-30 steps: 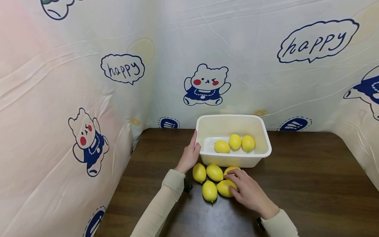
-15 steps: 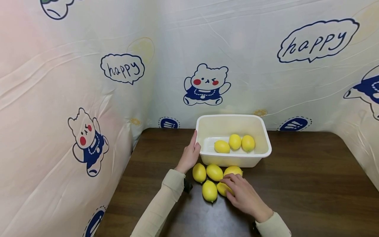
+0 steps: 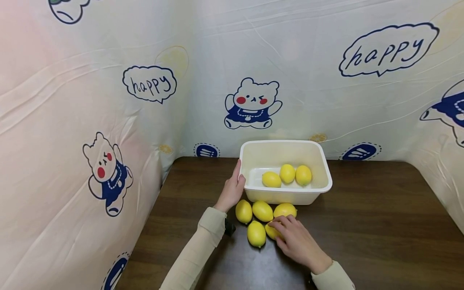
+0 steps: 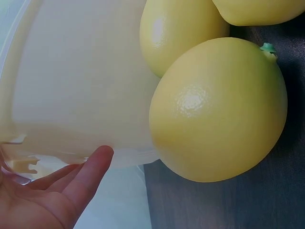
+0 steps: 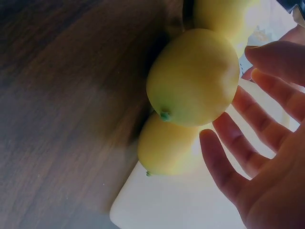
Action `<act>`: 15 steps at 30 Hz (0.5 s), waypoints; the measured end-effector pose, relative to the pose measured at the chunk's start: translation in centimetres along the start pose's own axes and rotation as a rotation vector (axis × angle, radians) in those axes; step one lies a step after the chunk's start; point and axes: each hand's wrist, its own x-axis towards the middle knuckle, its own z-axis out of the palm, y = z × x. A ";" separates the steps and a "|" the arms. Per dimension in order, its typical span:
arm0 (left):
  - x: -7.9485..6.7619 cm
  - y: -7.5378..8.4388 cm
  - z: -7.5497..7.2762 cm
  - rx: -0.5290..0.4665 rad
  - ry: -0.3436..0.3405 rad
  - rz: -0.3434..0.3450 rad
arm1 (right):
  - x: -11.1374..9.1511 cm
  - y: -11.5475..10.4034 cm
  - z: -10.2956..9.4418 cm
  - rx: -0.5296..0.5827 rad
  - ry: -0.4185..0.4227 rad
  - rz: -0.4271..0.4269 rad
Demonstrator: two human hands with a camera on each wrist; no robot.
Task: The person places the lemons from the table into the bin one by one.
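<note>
Forearms (image 3: 193, 251) in pale sleeves (image 3: 332, 276), stretched forward; left hand (image 3: 230, 192) nearer far-left corner of table (image 3: 380, 209), index finger straight toward far edge, thumb apart; right hand (image 3: 299, 240) farther from far edge, back upward, fingers spread, slightly bent

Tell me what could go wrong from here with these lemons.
Slip: the right hand is over the near-right lemon, its fingers looking spread in the right wrist view, so that lemon might roll away.
Knock-on: the near-left lemon sits close beside it and could get nudged.
Shift: the left hand touches the white bin at its left side only, so a bump could swing it into the three lemons just in front.
</note>
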 end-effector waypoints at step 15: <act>0.0 0.0 0.0 0.006 -0.001 -0.006 | -0.4 -0.4 0.3 -0.017 -0.052 0.021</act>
